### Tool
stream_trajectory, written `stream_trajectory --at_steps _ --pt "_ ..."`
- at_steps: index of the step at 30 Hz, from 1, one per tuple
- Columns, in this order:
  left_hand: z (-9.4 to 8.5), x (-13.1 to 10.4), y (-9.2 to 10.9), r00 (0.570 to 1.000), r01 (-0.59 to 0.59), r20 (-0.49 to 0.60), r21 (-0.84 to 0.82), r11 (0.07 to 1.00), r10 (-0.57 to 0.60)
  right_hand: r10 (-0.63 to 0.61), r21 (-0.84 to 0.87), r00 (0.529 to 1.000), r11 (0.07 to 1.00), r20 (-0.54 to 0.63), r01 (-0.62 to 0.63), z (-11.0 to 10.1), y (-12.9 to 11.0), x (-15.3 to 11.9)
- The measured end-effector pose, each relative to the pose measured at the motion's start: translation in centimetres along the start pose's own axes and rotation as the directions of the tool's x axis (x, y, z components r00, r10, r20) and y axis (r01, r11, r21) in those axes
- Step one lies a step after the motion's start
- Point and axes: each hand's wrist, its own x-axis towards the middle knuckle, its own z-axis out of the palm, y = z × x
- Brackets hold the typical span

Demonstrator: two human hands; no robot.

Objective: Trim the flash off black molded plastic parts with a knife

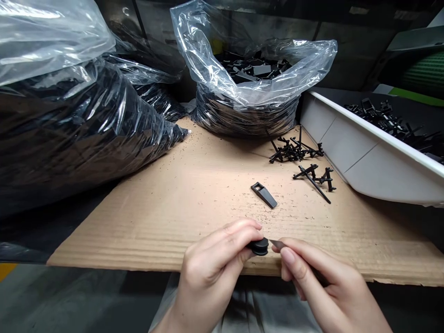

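Note:
Between the fingers and thumb of my left hand [218, 261] is a small black plastic part [260, 246] with a rounded, grooved end facing right. My right hand [315, 273] is closed on a knife, whose short pointed blade [276, 243] sticks out toward that rounded end. The tip is very close to the part; whether they touch I cannot tell. Most of the knife's handle is hidden by my fingers. Just beyond my hands, a flat black plastic piece [265, 196] with a square hole at one end lies on the cardboard sheet [166, 208].
Black plastic sprues [294, 150] and further sprue pieces [314, 178] lie at right. A white tray [381, 162] of black parts stands on the right. Behind is an open clear bag [243, 111] of black parts; a large filled bag [69, 134] bulges over the left side.

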Motion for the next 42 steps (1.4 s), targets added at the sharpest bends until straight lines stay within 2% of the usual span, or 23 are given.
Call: stream_trajectory --at_steps 4,7,10,15,20,22,24,26,28,30,32,33,34,36,38,40,42 --pt "0.0 -0.2 -0.1 0.999 -0.031 0.009 0.034 0.999 0.031 -0.044 -0.017 0.998 0.999 0.048 0.045 0.0 0.1 0.1" --pt "0.0 -0.2 -0.2 0.999 -0.043 0.028 0.042 0.998 0.042 0.005 0.014 0.993 1.0 0.114 -0.007 -0.5 -0.5 0.5" --pt "0.0 -0.2 -0.2 0.997 -0.057 0.045 0.043 0.997 0.055 0.071 0.03 0.969 0.996 0.237 -0.08 -1.0 -1.0 1.1" --pt "-0.2 0.0 0.0 0.996 -0.042 0.075 0.002 0.999 0.041 0.134 0.05 0.878 0.983 0.46 -0.176 -2.2 -1.3 2.6" --pt "-0.5 0.5 0.3 0.993 0.079 0.095 -0.102 0.992 -0.069 0.17 0.184 0.716 0.903 0.678 -0.389 -3.0 -1.4 3.1" --pt "-0.5 0.8 0.4 0.989 0.133 0.083 -0.112 0.985 -0.124 0.197 0.225 0.707 0.861 0.679 -0.456 -2.9 -1.6 2.8" --pt "-0.6 1.0 0.5 0.985 0.166 0.067 -0.124 0.978 -0.159 0.209 0.279 0.741 0.834 0.638 -0.476 -2.7 -1.5 2.4" --pt "-0.6 1.1 0.7 0.977 0.21 0.066 -0.129 0.969 -0.203 0.235 0.356 0.814 0.81 0.531 -0.466 -2.3 -1.3 2.0" --pt "-0.6 1.1 0.8 0.955 0.293 0.094 -0.137 0.946 -0.282 0.303 0.416 0.895 0.805 0.326 -0.424 -1.8 -0.9 1.6" --pt "-0.5 1.1 1.0 0.916 0.397 0.131 -0.177 0.901 -0.378 0.351 0.42 0.932 0.836 0.086 -0.354 -1.2 -0.8 1.2" --pt "-0.5 1.1 1.0 0.88 0.475 0.163 -0.264 0.84 -0.446 0.32 0.376 0.943 0.889 -0.096 -0.263 -0.5 -0.9 0.9" --pt "-0.4 1.0 1.0 0.868 0.497 0.176 -0.317 0.808 -0.465 0.278 0.346 0.948 0.914 -0.151 -0.213 -0.1 -1.0 0.8" --pt "-0.4 1.0 1.0 0.859 0.512 0.188 -0.366 0.777 -0.477 0.229 0.319 0.956 0.934 -0.182 -0.163 0.1 -1.1 0.6" --pt "-0.4 0.9 1.0 0.846 0.529 0.202 -0.427 0.733 -0.493 0.153 0.292 0.974 0.951 -0.165 -0.1 0.4 -1.1 0.3" --pt "-0.6 1.0 1.0 0.848 0.525 0.187 -0.412 0.745 -0.495 0.167 0.287 0.977 0.95 -0.133 -0.124 0.5 -0.9 0.1" --pt "-0.7 1.1 1.0 0.855 0.517 0.164 -0.349 0.782 -0.492 0.217 0.241 0.95 0.957 -0.223 -0.162 0.5 -0.8 -0.1" --pt "-0.7 1.2 1.0 0.854 0.519 0.153 -0.313 0.795 -0.497 0.184 0.187 0.92 0.974 -0.346 -0.124 0.6 -0.8 -0.3"
